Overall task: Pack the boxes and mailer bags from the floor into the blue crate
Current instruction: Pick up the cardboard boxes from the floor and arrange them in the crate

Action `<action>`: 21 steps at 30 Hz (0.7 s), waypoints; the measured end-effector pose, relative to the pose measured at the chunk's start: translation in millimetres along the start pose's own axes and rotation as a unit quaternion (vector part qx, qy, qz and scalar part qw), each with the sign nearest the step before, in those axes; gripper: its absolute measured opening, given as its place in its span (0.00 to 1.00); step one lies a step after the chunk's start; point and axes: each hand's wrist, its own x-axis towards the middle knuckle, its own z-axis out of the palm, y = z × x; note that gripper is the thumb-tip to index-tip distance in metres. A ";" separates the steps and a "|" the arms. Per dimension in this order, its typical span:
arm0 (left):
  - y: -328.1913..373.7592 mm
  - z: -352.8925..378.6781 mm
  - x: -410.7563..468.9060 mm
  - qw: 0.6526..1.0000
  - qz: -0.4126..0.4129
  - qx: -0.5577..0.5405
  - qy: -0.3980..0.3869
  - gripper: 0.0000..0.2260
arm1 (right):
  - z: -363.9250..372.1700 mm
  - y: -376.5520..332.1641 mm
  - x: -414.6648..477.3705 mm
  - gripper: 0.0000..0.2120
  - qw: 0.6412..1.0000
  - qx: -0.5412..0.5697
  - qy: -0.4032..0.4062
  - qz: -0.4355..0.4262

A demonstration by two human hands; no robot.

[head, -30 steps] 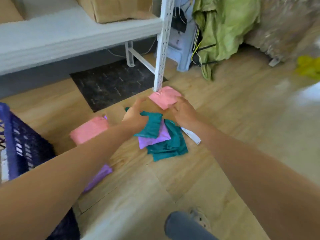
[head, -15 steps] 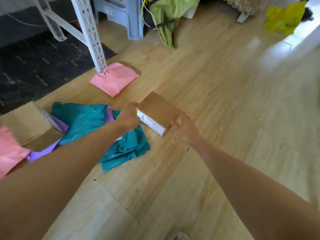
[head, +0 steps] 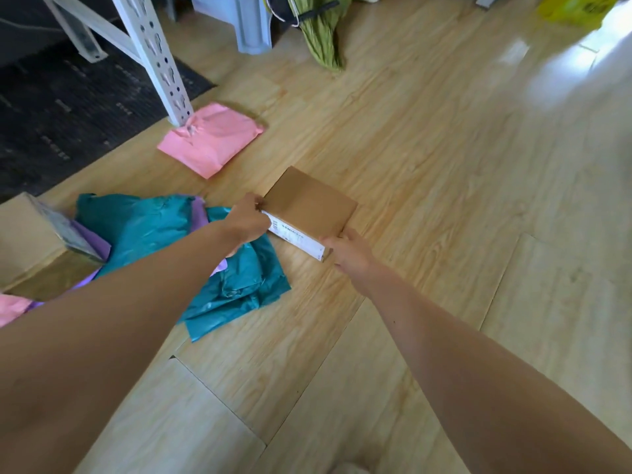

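Note:
A flat brown cardboard box (head: pixel 309 203) with a white label on its near side lies on the wooden floor. My left hand (head: pixel 247 221) grips its left near corner and my right hand (head: pixel 347 249) grips its right near corner. Teal mailer bags (head: pixel 150 227) lie piled to the left, partly under my left arm, with a purple mailer bag (head: pixel 92 239) between them. A pink mailer bag (head: pixel 210 142) rests by the shelf leg. Another pink bag (head: pixel 12 311) shows at the left edge. The blue crate is out of view.
A bigger cardboard box (head: pixel 30 244) sits at the left edge. A white metal shelf leg (head: pixel 154 59) stands on the floor beside a black mat (head: pixel 68 107). Green cloth (head: pixel 321 39) and a yellow bag (head: pixel 574 8) lie at the back.
One second ago both hands were over the mailer pile and the crate was in view. My view has swung right, and both hands now hold the brown box's near corners.

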 end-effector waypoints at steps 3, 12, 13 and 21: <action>5.8 4.7 -14.1 0.999 -0.012 -0.034 -0.018 0.20 | 2.4 1.2 4.5 0.26 0.999 0.040 -0.009 0.004; 24.5 -4.4 -51.0 0.991 -0.024 -0.131 -0.016 0.14 | -2.9 -15.2 -17.3 0.24 0.994 0.082 0.068 -0.016; 28.0 -10.4 -57.9 0.988 -0.023 -0.152 -0.009 0.15 | -3.0 -23.0 -22.5 0.24 0.993 0.084 0.073 -0.026; 32.0 -106.6 -141.4 0.959 0.042 -0.259 0.105 0.19 | 53.3 -109.6 -76.8 0.27 0.987 0.090 0.045 -0.126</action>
